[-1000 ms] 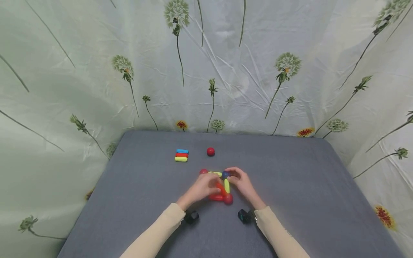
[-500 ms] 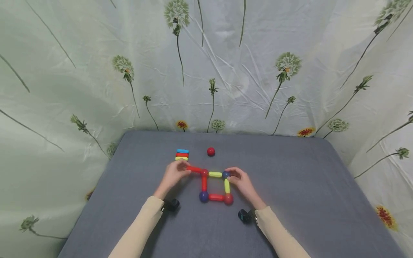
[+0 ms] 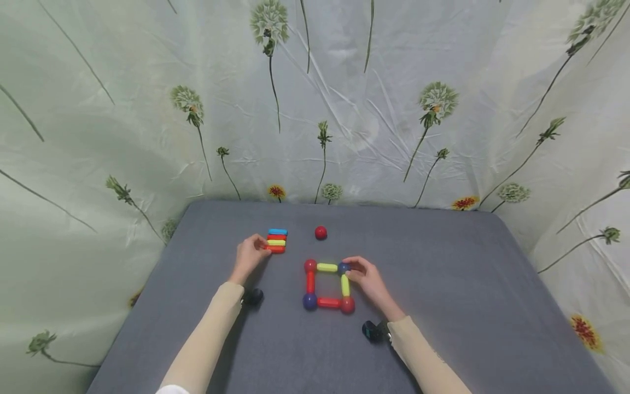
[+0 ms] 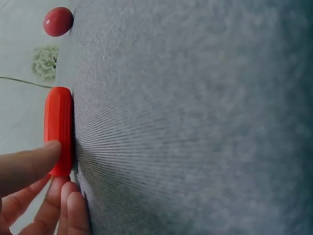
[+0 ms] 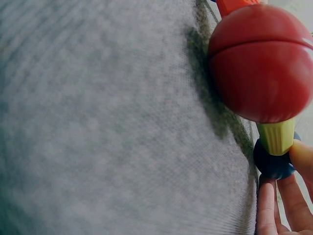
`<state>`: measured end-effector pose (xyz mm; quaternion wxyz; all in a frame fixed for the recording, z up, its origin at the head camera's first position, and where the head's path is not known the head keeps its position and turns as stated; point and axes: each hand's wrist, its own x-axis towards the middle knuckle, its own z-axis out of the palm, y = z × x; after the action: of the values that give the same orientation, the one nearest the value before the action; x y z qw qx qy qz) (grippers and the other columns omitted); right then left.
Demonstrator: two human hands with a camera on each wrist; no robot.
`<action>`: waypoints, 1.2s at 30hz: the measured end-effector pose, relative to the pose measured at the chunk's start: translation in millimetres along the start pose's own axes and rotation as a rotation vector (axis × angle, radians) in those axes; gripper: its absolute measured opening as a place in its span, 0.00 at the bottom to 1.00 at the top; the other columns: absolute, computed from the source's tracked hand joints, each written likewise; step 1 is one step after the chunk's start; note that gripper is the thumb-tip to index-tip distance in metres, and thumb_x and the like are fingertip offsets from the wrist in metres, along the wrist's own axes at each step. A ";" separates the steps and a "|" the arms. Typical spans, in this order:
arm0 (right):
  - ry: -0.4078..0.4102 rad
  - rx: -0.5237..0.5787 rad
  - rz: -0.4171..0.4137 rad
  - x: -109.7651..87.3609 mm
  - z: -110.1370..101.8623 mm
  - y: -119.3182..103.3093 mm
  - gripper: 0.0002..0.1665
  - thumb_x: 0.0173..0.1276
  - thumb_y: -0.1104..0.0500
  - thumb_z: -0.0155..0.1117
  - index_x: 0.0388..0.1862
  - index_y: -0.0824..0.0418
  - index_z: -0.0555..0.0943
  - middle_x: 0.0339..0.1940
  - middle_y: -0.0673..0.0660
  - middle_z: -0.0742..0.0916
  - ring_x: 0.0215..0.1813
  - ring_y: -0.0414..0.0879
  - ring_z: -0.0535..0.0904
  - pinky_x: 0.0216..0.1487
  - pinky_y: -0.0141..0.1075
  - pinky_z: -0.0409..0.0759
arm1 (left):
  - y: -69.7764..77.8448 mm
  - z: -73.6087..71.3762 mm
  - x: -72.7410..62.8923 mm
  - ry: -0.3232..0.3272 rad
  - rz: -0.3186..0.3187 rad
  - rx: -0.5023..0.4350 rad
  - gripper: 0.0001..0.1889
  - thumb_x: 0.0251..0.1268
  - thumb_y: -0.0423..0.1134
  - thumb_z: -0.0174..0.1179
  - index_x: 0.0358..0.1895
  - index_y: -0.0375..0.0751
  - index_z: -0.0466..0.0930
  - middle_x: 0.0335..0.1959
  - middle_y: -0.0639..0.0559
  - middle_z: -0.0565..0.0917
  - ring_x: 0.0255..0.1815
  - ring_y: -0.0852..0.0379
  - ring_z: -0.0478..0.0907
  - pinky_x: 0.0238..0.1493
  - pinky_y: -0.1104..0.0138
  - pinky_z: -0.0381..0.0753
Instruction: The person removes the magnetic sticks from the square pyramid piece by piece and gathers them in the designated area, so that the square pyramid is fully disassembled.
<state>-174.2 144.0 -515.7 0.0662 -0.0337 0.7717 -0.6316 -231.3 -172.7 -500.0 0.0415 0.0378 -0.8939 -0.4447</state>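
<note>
My left hand pinches an orange-red magnetic rod at its left end; the left wrist view shows the thumb on its side, the rod lying low over the cloth. Just behind it lie a yellow rod, a red rod and a blue rod in a row. With thumb and fingers my right hand grips the blue ball at the far right corner of a square. Yellow rods and red rods form its sides; red balls and a dark blue ball fill the other corners.
A loose red ball rests behind the square, right of the rod row. Grey cloth covers the table, and a flower-printed curtain hangs along its back and sides. Dark wrist cameras sit below the hands.
My left hand has moved from the square leftward and back, carrying the orange-red rod away from it to the front of the rod row. My right hand has stayed on the blue ball.
</note>
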 end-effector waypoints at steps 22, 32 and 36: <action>0.000 -0.010 -0.015 2.1 -1.1 1.4 0.17 0.64 0.72 0.60 0.52 0.63 0.79 0.52 0.58 0.81 0.55 0.51 0.77 0.54 0.41 0.76 | 51.3 50.3 -17.5 -0.603 0.385 0.042 0.08 0.63 0.29 0.58 0.44 0.43 0.79 0.40 0.54 0.81 0.41 0.56 0.75 0.44 0.61 0.76; -0.003 -0.011 -0.003 2.1 -1.3 2.4 0.16 0.65 0.70 0.61 0.52 0.63 0.79 0.52 0.58 0.81 0.54 0.51 0.76 0.54 0.40 0.75 | 53.5 60.3 -16.3 -0.493 0.373 0.194 0.07 0.60 0.34 0.62 0.39 0.50 0.82 0.39 0.56 0.71 0.42 0.56 0.70 0.43 0.63 0.75; -0.006 0.005 -0.007 2.0 -0.9 2.7 0.16 0.65 0.71 0.60 0.52 0.64 0.79 0.52 0.59 0.81 0.55 0.52 0.76 0.55 0.42 0.75 | 54.3 61.0 -11.5 -0.370 0.326 0.040 0.08 0.61 0.33 0.63 0.44 0.45 0.81 0.41 0.52 0.73 0.42 0.54 0.72 0.45 0.59 0.76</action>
<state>-176.3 145.1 -518.3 0.0664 -0.0383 0.7698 -0.6337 -228.1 -90.5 -493.8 -0.0524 -0.1882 -0.8892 -0.4137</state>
